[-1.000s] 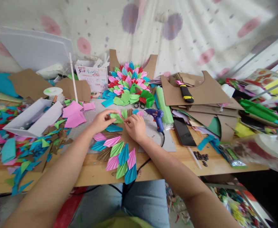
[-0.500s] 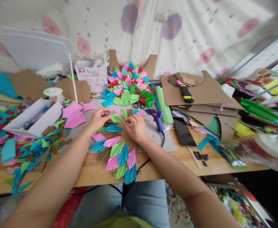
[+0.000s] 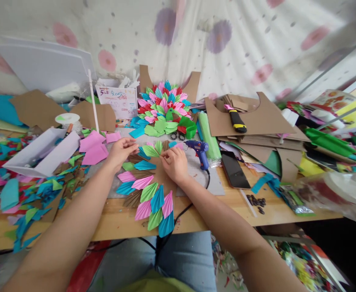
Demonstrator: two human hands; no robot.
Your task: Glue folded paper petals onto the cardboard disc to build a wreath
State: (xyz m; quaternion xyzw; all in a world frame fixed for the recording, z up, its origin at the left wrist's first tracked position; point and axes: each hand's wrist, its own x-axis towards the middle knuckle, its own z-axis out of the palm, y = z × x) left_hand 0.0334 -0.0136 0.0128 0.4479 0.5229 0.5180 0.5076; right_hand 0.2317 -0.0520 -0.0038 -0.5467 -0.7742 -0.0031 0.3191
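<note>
A cardboard base covered with pleated paper leaves [image 3: 150, 186] in pink, blue, green and brown lies on a grey mat in front of me. My right hand [image 3: 174, 164] rests on its bare cardboard middle, fingers curled and pinched at the base of a green leaf [image 3: 151, 151]. My left hand [image 3: 121, 149] hovers at the upper left of the piece, fingers curled, its tips beside the top leaves; I cannot make out anything in them. A finished multicoloured leaf fan [image 3: 165, 109] stands behind.
A blue glue gun [image 3: 200, 152] lies just right of my right hand, its cord running off the table edge. A black phone [image 3: 234, 170] and stacked cardboard [image 3: 254, 117] with a utility knife lie to the right. A white tray [image 3: 42, 152], pink sheets and paper scraps fill the left.
My left hand has drawn back to the left, off the green leaf it was touching. My right hand has stayed on the cardboard middle.
</note>
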